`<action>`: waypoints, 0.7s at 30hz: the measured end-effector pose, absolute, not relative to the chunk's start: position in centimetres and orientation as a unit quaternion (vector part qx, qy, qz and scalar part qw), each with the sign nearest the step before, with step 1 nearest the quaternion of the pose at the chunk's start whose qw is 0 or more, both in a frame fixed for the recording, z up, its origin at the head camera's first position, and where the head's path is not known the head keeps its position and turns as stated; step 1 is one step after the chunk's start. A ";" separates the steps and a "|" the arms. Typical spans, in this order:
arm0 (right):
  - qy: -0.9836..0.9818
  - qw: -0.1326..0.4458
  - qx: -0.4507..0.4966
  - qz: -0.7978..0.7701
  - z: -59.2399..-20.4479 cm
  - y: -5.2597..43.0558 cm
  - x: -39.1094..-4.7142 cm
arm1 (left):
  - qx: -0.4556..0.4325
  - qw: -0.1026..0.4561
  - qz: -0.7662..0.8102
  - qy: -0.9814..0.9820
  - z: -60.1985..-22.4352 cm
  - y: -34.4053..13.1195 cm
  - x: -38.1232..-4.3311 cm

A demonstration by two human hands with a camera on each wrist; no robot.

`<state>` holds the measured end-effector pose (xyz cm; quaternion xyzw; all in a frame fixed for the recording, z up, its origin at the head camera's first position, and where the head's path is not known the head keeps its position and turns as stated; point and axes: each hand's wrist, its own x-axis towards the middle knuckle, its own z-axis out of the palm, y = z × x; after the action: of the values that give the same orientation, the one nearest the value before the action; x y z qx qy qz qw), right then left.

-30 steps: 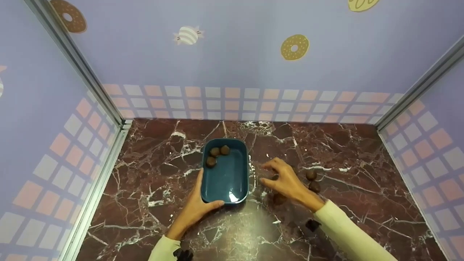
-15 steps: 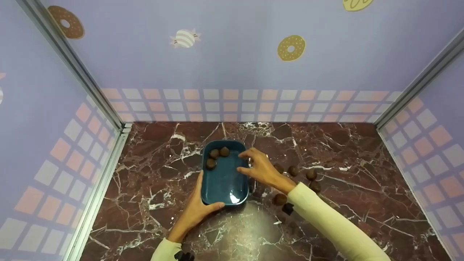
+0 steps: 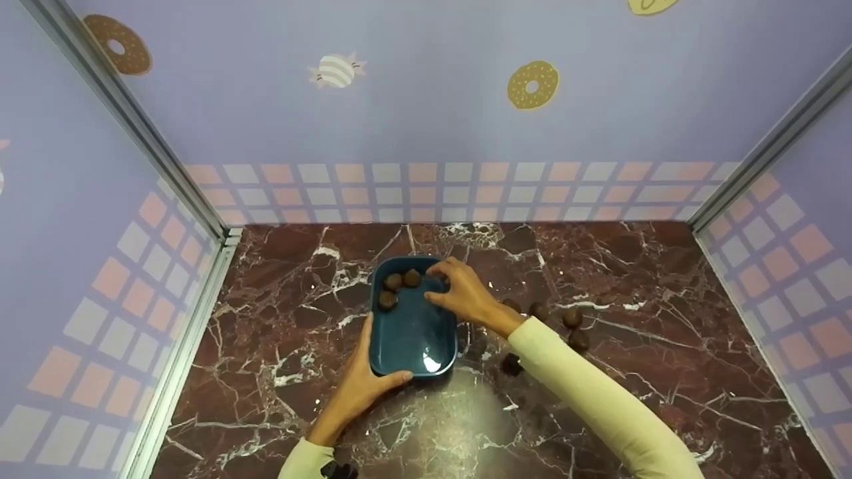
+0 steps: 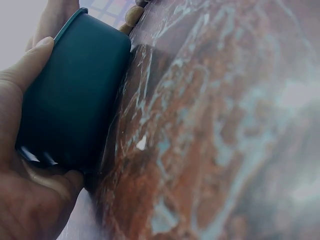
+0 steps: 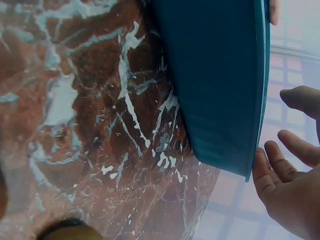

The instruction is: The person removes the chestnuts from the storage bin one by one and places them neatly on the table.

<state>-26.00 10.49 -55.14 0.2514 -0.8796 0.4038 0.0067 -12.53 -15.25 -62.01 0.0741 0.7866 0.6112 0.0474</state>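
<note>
A deep blue-green rectangular dish (image 3: 416, 332) stands on the marbled surface with several brown balls grouped at its far left, among them one ball (image 3: 388, 300); their exact kind is unclear. At the dish's near left corner, my left hand (image 3: 366, 372) grips it, thumb over the near side and fingers along the left side. My right hand (image 3: 462, 293) reaches over the right rim, thumb and forefinger apart, right of those balls. In the right wrist view, no ball shows between the parted fingers of the right hand (image 5: 295, 170).
More brown balls lie right of the dish, partly behind the right forearm, including one ball (image 3: 572, 317) and a nearer dark one (image 3: 512, 364). Purple walls with checked borders and metal corner rails enclose the marbled surface (image 3: 299, 386).
My right hand has moved left from beside the dish to over its inside, uncovering some balls on the surface. The left hand keeps its hold, and the balls in the dish have not moved.
</note>
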 end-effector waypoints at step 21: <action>-0.901 0.008 0.249 0.355 -56.5 7.6 -27.7 | 0.083 0.044 0.615 0.783 -62.2 -15.2 -12.6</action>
<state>-27.71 7.56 -56.50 0.2490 -0.9011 0.3549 0.0085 -12.57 -15.21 -62.21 0.0826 0.7832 0.6147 0.0444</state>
